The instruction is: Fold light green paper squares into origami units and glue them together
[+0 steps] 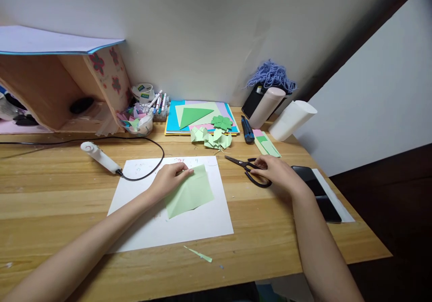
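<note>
A light green square of paper (191, 194) with faint creases lies on a white sheet (202, 227). My left hand (173, 178) is closed at its upper left edge, thumb over the paper, fingers curled and partly hidden. To the right, black-handled scissors (249, 167) rest on the wooden table, blades pointing left. My right hand (275, 173) has its fingers closed on the scissors' handle loops. Near the table's front edge lies a thin green paper offcut (199, 254).
Behind the sheet are folded green paper pieces (216, 139), a green paper clover (222, 122) and stacked coloured paper (171, 121). A blue utility knife (247, 130), paper strips (268, 143) and a phone (315, 189) sit rightward. A corded white tool (100, 157) lies left.
</note>
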Demonstrator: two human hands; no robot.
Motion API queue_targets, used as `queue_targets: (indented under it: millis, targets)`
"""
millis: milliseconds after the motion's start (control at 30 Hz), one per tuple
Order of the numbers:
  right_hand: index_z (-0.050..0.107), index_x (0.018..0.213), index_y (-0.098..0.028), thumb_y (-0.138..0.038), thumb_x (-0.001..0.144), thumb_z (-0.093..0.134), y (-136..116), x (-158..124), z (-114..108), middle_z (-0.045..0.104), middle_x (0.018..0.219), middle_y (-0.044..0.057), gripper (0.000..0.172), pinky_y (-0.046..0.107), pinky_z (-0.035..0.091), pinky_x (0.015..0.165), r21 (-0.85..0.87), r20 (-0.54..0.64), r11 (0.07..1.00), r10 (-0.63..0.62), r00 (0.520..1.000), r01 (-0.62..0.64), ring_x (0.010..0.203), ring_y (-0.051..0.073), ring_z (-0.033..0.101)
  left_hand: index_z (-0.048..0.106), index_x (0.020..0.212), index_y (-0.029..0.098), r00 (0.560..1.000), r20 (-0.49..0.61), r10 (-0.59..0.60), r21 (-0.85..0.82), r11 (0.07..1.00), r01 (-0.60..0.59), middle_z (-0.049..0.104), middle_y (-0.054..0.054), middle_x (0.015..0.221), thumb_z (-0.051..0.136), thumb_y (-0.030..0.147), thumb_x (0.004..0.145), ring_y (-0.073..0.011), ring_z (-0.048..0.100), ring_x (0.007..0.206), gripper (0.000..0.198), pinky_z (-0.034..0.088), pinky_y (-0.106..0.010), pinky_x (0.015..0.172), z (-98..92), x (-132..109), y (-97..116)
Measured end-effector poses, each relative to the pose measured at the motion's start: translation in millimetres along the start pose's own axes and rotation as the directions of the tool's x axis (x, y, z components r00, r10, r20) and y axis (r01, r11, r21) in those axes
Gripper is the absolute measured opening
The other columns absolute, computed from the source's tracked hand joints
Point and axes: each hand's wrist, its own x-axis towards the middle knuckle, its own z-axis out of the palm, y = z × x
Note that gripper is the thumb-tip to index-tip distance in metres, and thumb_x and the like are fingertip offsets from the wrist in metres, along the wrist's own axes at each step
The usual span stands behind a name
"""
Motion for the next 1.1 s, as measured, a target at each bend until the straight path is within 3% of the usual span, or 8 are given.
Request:
queue_targets:
  millis: [133, 233, 333, 467, 600, 733, 933, 1100]
  targets:
    - [0.059, 0.083, -0.018, -0.041, 0.076, 0.052, -22, -1, 8, 0.062, 0.088, 0.007, 0.025, 0.031, 0.042, 0.069, 0.265, -0.176, 0.958, -0.066, 0.982, 0.112, 0.076, 0.018, 0.057, 0.058, 0.075, 0.019, 0.998, -0.009, 0.062, 0.063, 0.996, -0.061, 0.061, -0.001, 0.071, 0.038, 0.045, 0.083, -0.0142, 0.05, 0.063, 0.034, 0.032, -0.025, 0.059, 4.5, -3, 3]
    - [0.057, 0.101, -0.017, -0.041, 0.078, 0.051, -62, -6, 33, 0.062, 0.093, 0.007, 0.034, 0.029, 0.045, 0.07, 0.646, -0.07, 0.746, -0.148, 0.986, 0.158, 0.079, 0.016, 0.058, 0.058, 0.08, 0.019, 0.993, -0.002, 0.114, 0.075, 0.991, -0.114, 0.061, -0.001, 0.072, 0.038, 0.043, 0.084, -0.014, 0.051, 0.064, 0.031, 0.034, -0.025, 0.06, 9.3, -5, 6]
    - [0.058, 0.1, -0.015, -0.039, 0.073, 0.057, -94, -8, 63, 0.063, 0.089, 0.006, 0.036, 0.028, 0.046, 0.069, 0.785, 0.053, 0.608, -0.252, 0.966, 0.115, 0.077, 0.015, 0.058, 0.055, 0.092, 0.019, 0.986, -0.026, 0.168, 0.072, 0.984, -0.165, 0.058, 0.0, 0.073, 0.04, 0.04, 0.084, -0.0139, 0.052, 0.065, 0.026, 0.037, -0.025, 0.06, 14.0, -5, 7]
    - [0.062, 0.086, -0.016, -0.036, 0.077, 0.052, -100, -2, 82, 0.061, 0.079, 0.003, 0.024, 0.027, 0.043, 0.067, 0.732, -0.074, 0.663, -0.152, 0.986, 0.157, 0.072, 0.014, 0.055, 0.052, 0.099, 0.017, 0.944, -0.153, 0.294, 0.161, 0.949, -0.27, 0.053, -0.007, 0.093, 0.047, 0.03, 0.083, -0.0169, 0.052, 0.085, 0.022, 0.041, -0.028, 0.071, 15.9, -4, 3]
    - [0.061, 0.083, -0.015, -0.036, 0.078, 0.05, -92, 1, 81, 0.059, 0.074, 0.003, 0.024, 0.025, 0.041, 0.06, 0.675, -0.153, 0.716, -0.101, 0.983, 0.179, 0.064, 0.013, 0.051, 0.054, 0.093, 0.017, 0.93, -0.067, 0.362, 0.239, 0.91, -0.338, 0.052, -0.006, 0.091, 0.046, 0.025, 0.083, -0.0169, 0.05, 0.084, 0.015, 0.042, -0.029, 0.072, 16.9, -6, -3]
    - [0.061, 0.086, -0.016, -0.032, 0.081, 0.047, -95, -5, 78, 0.059, 0.077, 0.004, 0.021, 0.026, 0.042, 0.059, 0.567, -0.203, 0.771, -0.208, 0.957, 0.288, 0.064, 0.014, 0.051, 0.053, 0.099, 0.017, 0.928, -0.029, 0.37, 0.312, 0.886, -0.344, 0.052, -0.008, 0.09, 0.044, 0.025, 0.084, -0.0182, 0.049, 0.082, 0.019, 0.043, -0.03, 0.069, 20.5, -9, -4]
    - [0.054, 0.113, -0.021, -0.013, 0.085, 0.038, -96, -14, 73, 0.058, 0.11, 0.007, 0.034, 0.035, 0.043, 0.087, 0.262, -0.255, 0.717, -0.594, 0.763, 0.646, 0.102, 0.018, 0.051, 0.05, 0.103, 0.015, 0.928, -0.02, 0.371, 0.391, 0.858, -0.334, 0.053, -0.01, 0.089, 0.037, 0.025, 0.088, -0.0199, 0.05, 0.082, 0.023, 0.043, -0.032, 0.069, 21.9, -11, -1]
    - [0.05, 0.12, -0.02, -0.012, 0.084, 0.039, -95, -16, 75, 0.056, 0.118, 0.009, 0.038, 0.037, 0.046, 0.088, 0.041, -0.2, 0.676, -0.716, 0.668, 0.736, 0.105, 0.02, 0.051, 0.046, 0.111, 0.016, 0.928, -0.003, 0.372, 0.444, 0.832, -0.332, 0.053, -0.01, 0.091, 0.033, 0.025, 0.089, -0.0198, 0.05, 0.083, 0.027, 0.043, -0.031, 0.067, 22.7, -12, 0]
